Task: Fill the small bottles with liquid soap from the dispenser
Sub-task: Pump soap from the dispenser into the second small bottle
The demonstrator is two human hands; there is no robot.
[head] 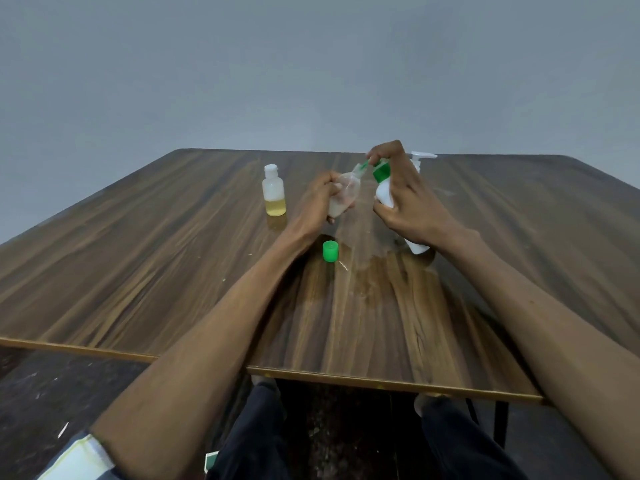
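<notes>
Above the dark wood-grain worktop (173, 271), the left hand (320, 199) grips a small clear plastic bottle (343, 195), tilted with its open neck toward the right. The right hand (405, 195) wraps round a white plastic dispenser bottle with a green pump collar (382, 183), its fingers pressing on the top, and its green spout reaches to the small bottle's mouth. The base of this dispenser rests on the worktop. A loose green screw cap (330, 251) stands on the worktop just nearer the person than the left hand. Farther left stands a capped translucent small bottle holding yellow liquid (274, 192). Behind the right hand rises a white pump head (420, 159).
</notes>
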